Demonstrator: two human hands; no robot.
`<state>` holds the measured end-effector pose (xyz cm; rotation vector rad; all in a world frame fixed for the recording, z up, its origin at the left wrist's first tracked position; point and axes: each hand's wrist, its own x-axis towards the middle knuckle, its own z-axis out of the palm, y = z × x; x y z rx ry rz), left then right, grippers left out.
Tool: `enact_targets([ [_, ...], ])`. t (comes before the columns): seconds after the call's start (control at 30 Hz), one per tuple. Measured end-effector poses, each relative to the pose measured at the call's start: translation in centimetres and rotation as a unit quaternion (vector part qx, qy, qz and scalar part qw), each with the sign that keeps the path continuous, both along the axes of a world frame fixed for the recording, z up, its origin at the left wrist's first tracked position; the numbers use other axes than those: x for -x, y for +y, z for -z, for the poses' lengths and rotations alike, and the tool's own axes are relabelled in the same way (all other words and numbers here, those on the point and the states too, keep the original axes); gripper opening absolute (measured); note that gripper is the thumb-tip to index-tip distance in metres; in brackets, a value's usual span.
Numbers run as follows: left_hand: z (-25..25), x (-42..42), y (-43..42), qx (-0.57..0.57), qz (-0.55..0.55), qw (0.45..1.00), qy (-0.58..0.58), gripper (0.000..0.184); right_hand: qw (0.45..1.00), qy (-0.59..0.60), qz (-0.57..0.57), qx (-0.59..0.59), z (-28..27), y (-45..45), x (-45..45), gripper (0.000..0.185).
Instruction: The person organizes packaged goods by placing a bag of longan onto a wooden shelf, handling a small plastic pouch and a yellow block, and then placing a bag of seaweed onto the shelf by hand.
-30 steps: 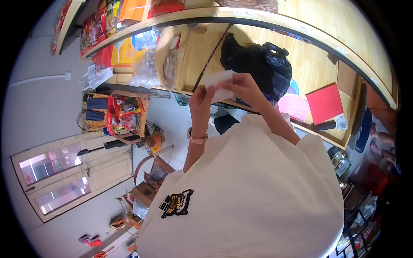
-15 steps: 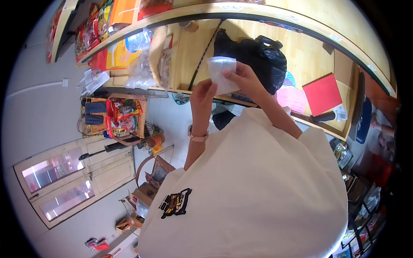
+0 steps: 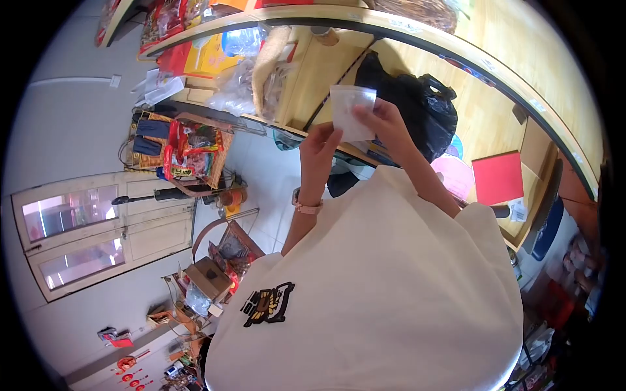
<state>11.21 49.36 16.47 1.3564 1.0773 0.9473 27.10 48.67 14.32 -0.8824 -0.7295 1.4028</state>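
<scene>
In front of my chest I hold a small white packet [image 3: 352,133], flat and roughly square; whether it is paper or plastic I cannot tell. My right hand [image 3: 389,130] has it between thumb and fingers at the right side, the thumb lying across its face. At the lower left corner my left hand [image 3: 319,153] pinches the edge with closed fingers. Just beyond and to the right is a knotted black plastic bag [image 3: 417,107] on the wooden shelf [image 3: 476,85].
A red square box [image 3: 498,178] and a pink round item [image 3: 454,177] lie to the right. Clear plastic bags [image 3: 235,91] sit on the shelf's left part. A wicker basket [image 3: 218,159] with red snack packs stands at left, above a pale cabinet door [image 3: 156,234].
The view has turned, so the shelf and basket appear shifted. Both hands keep hold of the white packet, which now faces me more flatly.
</scene>
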Motion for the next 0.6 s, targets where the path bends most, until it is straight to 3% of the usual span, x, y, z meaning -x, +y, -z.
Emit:
enact_targets([
  [0.13,0.2,0.1,0.3,-0.001,-0.021,1.000,-0.012,0.022,1.000,0.001,-0.019,-0.022,1.3,1.1,0.0,0.026],
  [0.2,0.8,0.0,0.5,-0.004,-0.019,1.000,-0.010,0.023,0.997,-0.056,-0.005,-0.058,1.3,1.2,0.1,0.027],
  [0.33,1.0,-0.8,0.6,0.018,-0.042,0.999,-0.001,0.024,0.998,-0.042,-0.035,0.007,0.2,0.4,-0.2,0.028],
  [0.43,1.1,-1.7,0.4,0.010,-0.074,0.996,-0.056,0.022,0.997,-0.069,-0.020,0.034,-0.3,0.4,-0.5,0.029],
  [0.53,3.0,-1.1,1.2,0.030,-0.095,0.995,0.005,0.018,0.978,-0.183,-0.094,0.038,2.4,0.6,-1.1,0.024],
  [0.57,3.4,-0.8,1.4,0.024,-0.107,0.994,0.019,0.017,0.945,-0.310,-0.081,0.066,2.3,0.4,-1.1,0.020],
  [0.6,3.8,-1.1,1.4,0.011,-0.105,0.994,0.002,0.017,0.952,-0.305,-0.036,-0.017,3.3,0.6,-0.9,0.018],
])
